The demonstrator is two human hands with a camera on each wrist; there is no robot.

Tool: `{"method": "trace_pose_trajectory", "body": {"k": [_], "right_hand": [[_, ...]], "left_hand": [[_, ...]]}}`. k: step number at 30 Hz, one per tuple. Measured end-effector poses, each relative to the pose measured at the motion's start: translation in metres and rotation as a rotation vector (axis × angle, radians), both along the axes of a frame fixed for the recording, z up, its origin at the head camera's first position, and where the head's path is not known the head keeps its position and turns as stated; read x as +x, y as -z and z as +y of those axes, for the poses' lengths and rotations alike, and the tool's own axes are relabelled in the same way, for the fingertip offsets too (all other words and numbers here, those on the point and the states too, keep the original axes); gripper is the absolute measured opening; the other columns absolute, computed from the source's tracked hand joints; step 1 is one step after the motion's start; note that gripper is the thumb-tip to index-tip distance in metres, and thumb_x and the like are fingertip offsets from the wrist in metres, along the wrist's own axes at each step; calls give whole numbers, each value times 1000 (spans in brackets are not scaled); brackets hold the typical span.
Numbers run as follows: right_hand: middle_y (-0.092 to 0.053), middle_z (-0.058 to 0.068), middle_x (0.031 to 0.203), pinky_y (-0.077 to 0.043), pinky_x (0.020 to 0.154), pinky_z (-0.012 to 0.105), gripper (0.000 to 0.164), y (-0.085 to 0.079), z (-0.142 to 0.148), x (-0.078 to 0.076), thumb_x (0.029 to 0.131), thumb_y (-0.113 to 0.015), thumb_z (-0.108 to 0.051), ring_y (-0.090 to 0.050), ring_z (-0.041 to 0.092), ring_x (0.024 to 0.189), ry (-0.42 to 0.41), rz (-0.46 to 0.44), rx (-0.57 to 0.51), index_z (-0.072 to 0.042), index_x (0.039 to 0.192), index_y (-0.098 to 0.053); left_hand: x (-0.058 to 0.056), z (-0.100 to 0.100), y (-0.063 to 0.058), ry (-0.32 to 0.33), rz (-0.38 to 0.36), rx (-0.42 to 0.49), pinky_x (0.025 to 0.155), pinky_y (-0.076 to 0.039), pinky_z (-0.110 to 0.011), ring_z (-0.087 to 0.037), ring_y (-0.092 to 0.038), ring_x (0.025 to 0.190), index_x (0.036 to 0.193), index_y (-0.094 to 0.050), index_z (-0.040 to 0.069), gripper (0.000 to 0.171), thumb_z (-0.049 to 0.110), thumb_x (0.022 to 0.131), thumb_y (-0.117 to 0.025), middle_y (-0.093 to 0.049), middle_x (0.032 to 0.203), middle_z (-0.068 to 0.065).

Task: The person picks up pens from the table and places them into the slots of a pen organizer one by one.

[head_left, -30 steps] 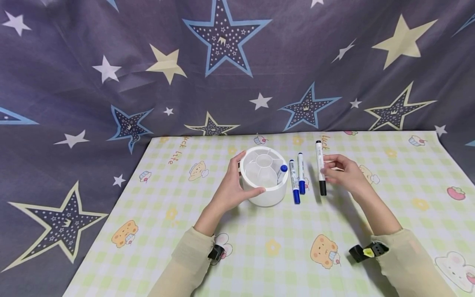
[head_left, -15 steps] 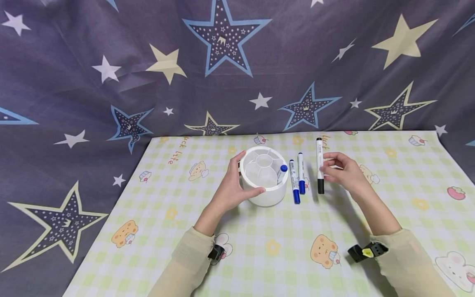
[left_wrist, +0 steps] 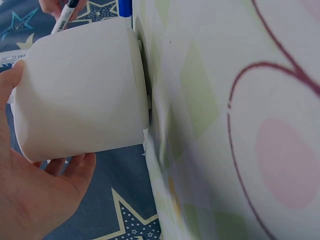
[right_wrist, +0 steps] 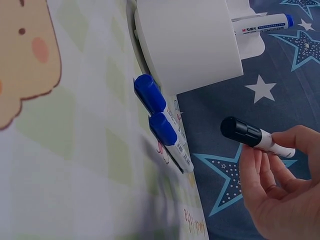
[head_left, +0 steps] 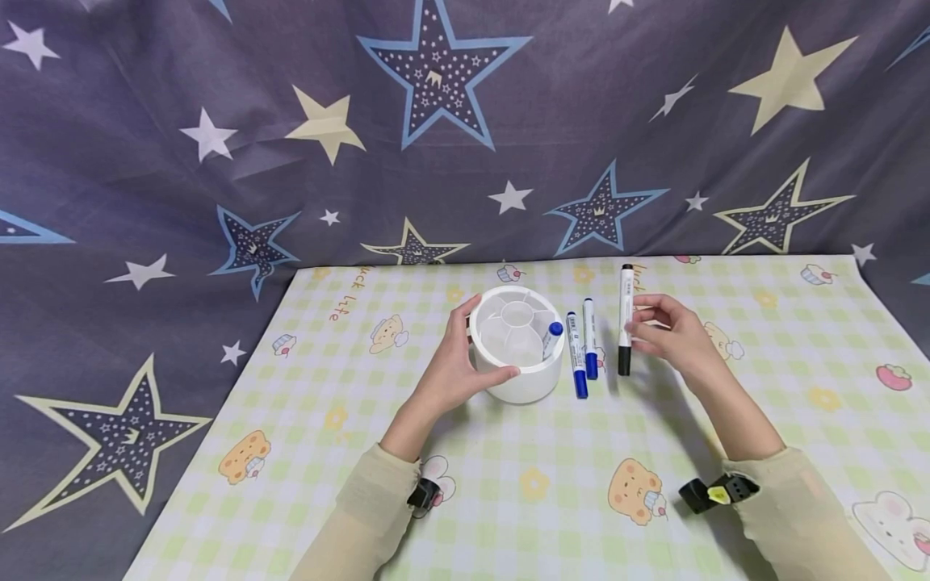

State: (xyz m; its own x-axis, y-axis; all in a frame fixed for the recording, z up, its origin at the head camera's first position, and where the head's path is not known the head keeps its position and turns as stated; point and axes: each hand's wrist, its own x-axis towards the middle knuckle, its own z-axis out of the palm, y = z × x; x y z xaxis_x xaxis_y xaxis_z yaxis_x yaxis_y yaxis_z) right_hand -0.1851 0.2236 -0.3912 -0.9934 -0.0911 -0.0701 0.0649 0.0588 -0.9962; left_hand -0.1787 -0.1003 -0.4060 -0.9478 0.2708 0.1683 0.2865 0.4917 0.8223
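Observation:
A round white pen holder (head_left: 521, 381) with clear dividers stands on the table, and my left hand (head_left: 454, 363) grips it round its left side, thumb at the front. Inside its right part leans a blue-capped marker (head_left: 552, 339). My right hand (head_left: 676, 335) pinches a black-capped marker (head_left: 626, 319) between thumb and fingers, held nearly upright above the cloth, black cap down. Between holder and right hand lie two blue-capped markers, the nearer one (head_left: 576, 355) and the farther one (head_left: 590, 339). In the right wrist view the black cap (right_wrist: 242, 131) points toward the holder's side.
A checked tablecloth (head_left: 494, 516) with cartoon prints covers the table. Behind its far edge hangs a dark curtain (head_left: 291, 48) with stars. Black wrist straps (head_left: 719, 492) sit at the sleeve cuffs.
The black-capped marker in my right hand has risen slightly and tipped a little more upright, its cap end moving left. My left hand and the pen holder stay put.

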Motion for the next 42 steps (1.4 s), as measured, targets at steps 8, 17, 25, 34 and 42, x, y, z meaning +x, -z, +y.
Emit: {"method": "trace_pose_trajectory", "body": {"k": [8,17,25,34,42], "right_hand": [[-60,-12,90,-58,74,16,26,-2,-2,1,94,-60,0,-64,-2,81,5,17,-62,-19,111,-55],[-61,-10,92,-58,75,17,26,-5,-5,1,94,-60,2,-64,0,82,18,47,-105,-16,113,-56],[-61,-9,92,-59,75,18,26,-11,-11,2,93,-61,3,-65,0,82,36,63,-119,-15,111,-56],[-61,-9,92,-59,76,19,26,-16,-19,3,93,-60,4,-65,0,82,38,72,-151,-16,109,-56],[-61,-9,94,-59,77,18,27,-19,-28,1,93,-59,4,-64,0,83,50,89,-164,-17,110,-56]], "left_hand": [[0,0,-1,4,-2,8,113,-41,-44,-24,-44,139,156,-19,18,110,26,72,-90,-31,157,-7],[0,1,-1,3,1,11,113,-41,-49,-27,-45,137,156,-19,18,111,26,72,-90,-32,156,-9],[1,1,-2,4,1,8,112,-42,-48,-26,-45,137,156,-19,18,111,26,72,-90,-32,156,-9],[0,1,-1,0,-3,7,112,-42,-46,-26,-46,136,156,-19,18,111,26,72,-90,-32,157,-8],[1,0,-2,1,-10,7,112,-42,-45,-26,-45,137,156,-18,18,111,26,72,-90,-31,157,-8]]}}
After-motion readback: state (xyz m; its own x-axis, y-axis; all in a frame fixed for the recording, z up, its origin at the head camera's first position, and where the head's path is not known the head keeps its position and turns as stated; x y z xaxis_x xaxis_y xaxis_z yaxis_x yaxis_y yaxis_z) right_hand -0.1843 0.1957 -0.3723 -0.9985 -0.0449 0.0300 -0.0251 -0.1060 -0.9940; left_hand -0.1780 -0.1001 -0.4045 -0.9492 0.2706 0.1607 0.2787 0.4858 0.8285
